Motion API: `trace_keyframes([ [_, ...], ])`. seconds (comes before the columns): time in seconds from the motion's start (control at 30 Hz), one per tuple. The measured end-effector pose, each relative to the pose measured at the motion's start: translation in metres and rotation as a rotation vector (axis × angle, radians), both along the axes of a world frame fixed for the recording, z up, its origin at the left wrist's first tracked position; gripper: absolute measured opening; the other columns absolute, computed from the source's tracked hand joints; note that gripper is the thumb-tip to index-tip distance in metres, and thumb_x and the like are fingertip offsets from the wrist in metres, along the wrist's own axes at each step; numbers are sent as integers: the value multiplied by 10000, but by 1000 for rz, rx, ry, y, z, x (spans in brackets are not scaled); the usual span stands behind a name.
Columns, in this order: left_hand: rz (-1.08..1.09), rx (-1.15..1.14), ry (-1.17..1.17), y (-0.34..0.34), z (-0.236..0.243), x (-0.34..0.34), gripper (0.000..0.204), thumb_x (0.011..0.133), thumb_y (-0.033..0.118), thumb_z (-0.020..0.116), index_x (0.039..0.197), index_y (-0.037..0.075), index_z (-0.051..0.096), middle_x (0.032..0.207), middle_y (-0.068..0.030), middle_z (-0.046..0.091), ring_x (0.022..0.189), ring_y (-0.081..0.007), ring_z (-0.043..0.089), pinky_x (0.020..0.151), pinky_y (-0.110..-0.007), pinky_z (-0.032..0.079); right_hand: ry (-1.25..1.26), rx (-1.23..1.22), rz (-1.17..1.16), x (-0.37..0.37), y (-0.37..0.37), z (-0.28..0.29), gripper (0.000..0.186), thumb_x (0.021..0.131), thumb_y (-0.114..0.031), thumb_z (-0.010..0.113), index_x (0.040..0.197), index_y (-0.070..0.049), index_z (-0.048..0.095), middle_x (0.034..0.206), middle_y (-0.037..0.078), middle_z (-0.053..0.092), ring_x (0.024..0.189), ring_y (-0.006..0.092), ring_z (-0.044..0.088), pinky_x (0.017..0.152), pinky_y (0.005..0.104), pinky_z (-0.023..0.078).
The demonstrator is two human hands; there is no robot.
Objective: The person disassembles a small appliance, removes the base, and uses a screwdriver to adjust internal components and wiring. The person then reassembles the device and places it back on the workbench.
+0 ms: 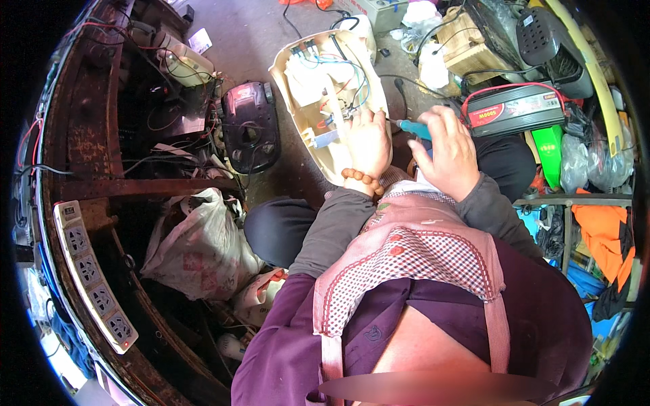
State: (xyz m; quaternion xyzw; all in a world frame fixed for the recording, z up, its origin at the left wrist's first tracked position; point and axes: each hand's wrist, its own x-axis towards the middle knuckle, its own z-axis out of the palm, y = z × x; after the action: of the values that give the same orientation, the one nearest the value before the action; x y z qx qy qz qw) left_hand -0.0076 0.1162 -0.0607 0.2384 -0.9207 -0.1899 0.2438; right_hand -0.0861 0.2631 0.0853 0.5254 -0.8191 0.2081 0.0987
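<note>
A person sits over a cream casing (288, 88), which lies open side up between the knees, above the floor (237, 40); from here I can't make out what bears it. Thin wires (359, 74), blue, red and black among them, loop about inside, mostly toward the far end.

The left hand (369, 145), a brown bead bracelet (362, 181) at its wrist, lies over the right side of the casing, its fingers reaching inward and close together. I can't tell whether they pinch anything. The right hand (447, 145) is just to the right, fingers bent, with the teal handle of a screwdriver (413, 128) between them and the thumb. Its shaft points left, toward the left hand.

Left of the casing, well apart from the hands, a dark housing (249, 128) rests on the floor. Nearer on that side are a white bag (203, 243) and, farther left, a power strip (95, 277). Over on the right are a grey-and-red box (514, 108) and a green piece (547, 155).
</note>
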Motion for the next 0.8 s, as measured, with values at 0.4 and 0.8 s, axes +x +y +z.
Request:
trace_keyframes([
  [0.4, -2, 24, 6, 2, 4, 0, 213, 924, 157, 659, 1095, 63, 745, 1050, -147, 701, 1063, -358, 672, 906, -489, 481, -248, 183, -117, 7, 5, 2, 385, 934, -227, 739, 1264, -76, 613, 1141, 177, 658, 960, 411, 707, 805, 488, 574],
  [0.8, -8, 42, 24, 1, 3, 1, 173, 917, 144, 657, 1057, 75, 731, 1036, -143, 691, 1053, -356, 666, 912, -487, 475, -1, -35, 44, 3, -1, 3, 350, 995, -308, 737, 1240, -79, 635, 1055, 174, 651, 895, 416, 721, 769, 485, 584],
])
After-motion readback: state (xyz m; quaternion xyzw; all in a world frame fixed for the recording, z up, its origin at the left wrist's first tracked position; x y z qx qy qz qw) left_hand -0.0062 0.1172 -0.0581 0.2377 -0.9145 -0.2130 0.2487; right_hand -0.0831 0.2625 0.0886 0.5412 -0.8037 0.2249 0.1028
